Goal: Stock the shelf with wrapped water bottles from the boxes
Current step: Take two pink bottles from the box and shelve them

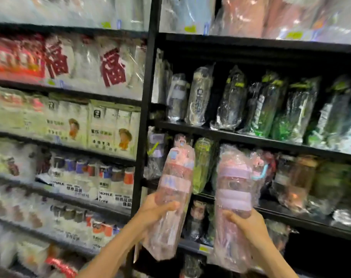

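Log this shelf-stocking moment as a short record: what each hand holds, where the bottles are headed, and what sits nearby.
left hand: left hand grips a pink wrapped bottle, upright, slightly tilted
right hand: right hand grips a pink and lilac wrapped bottle
both bottles: held in front of the black shelf, not yet set down
nearby: green wrapped bottle standing between them on the shelf behind

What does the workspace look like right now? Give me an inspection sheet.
Surface: black shelf unit, tiers filled with wrapped bottles.
Job's things: two pink wrapped bottles, left bottle and right bottle, both held upright before the shelf.
Clutter: green wrapped bottle stands behind them.
Grippers: left hand grips the left bottle; right hand grips the right bottle.
Cables: nothing seen.
Surroundings: neighbouring shelves of packaged goods; blurred.
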The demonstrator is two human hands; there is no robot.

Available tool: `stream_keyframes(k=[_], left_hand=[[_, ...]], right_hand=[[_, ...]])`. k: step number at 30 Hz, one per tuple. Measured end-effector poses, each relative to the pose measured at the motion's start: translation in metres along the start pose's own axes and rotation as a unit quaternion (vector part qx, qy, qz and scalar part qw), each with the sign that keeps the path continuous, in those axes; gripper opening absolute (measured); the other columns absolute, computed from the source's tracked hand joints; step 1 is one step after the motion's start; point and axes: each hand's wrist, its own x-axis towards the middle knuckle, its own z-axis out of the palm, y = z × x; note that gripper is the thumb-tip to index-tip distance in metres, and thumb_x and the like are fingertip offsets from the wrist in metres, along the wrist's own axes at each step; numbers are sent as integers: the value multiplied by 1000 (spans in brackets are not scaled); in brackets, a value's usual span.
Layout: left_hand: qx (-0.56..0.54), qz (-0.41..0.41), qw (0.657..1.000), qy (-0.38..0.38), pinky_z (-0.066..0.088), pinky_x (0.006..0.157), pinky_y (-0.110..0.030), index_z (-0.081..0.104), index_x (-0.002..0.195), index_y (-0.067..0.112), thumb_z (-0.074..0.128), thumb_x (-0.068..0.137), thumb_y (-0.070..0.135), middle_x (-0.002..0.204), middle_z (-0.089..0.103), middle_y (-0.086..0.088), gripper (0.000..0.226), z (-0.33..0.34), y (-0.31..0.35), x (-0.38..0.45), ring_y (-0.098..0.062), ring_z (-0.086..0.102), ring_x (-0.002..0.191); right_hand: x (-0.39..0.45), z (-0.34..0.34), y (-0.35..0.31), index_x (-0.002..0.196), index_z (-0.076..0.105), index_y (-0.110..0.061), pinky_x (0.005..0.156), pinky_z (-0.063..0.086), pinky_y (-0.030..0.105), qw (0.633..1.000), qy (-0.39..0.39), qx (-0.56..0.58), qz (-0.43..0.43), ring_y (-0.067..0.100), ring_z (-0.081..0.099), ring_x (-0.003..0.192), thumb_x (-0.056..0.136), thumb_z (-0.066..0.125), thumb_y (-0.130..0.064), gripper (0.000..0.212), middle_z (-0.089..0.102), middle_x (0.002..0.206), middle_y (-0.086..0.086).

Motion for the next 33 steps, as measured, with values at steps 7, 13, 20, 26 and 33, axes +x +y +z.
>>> stream_keyframes(k=[7,13,20,26,33], left_hand=[[25,84,996,-35,53,74,-26,63,112,10,83,53,33,101,73,-3,66,10,109,49,-18,69,93],[64,148,987,-6,54,75,-26,64,110,10,82,68,23,99,73,-4,48,4,181,124,-17,70,90],[85,197,975,58,54,79,-31,55,118,12,85,63,30,108,67,-4,64,-18,236,244,-18,65,96],[101,215,967,95,48,82,-27,41,130,9,85,65,25,117,57,-4,80,-36,217,324,-18,57,104],[99,175,971,128,47,97,-43,39,132,12,87,58,33,125,55,-7,90,-49,176,391,-23,56,113]], right_hand=[[45,3,-103,90,70,-10,63,51,27,996,7,40,-83,17,67,70,74,75,-2,19,74,74,0],[95,7,-161,102,68,-7,59,50,15,987,1,40,-154,4,67,70,75,74,-3,28,73,89,6],[159,14,-167,103,69,-9,70,55,28,981,41,51,-182,27,69,91,64,80,-20,42,74,93,7],[189,29,-152,99,70,-15,69,53,28,981,58,40,-180,15,71,81,22,85,-64,92,75,91,3],[220,38,-132,101,69,-10,54,50,17,984,35,31,-170,10,68,67,42,87,-47,72,74,85,5]])
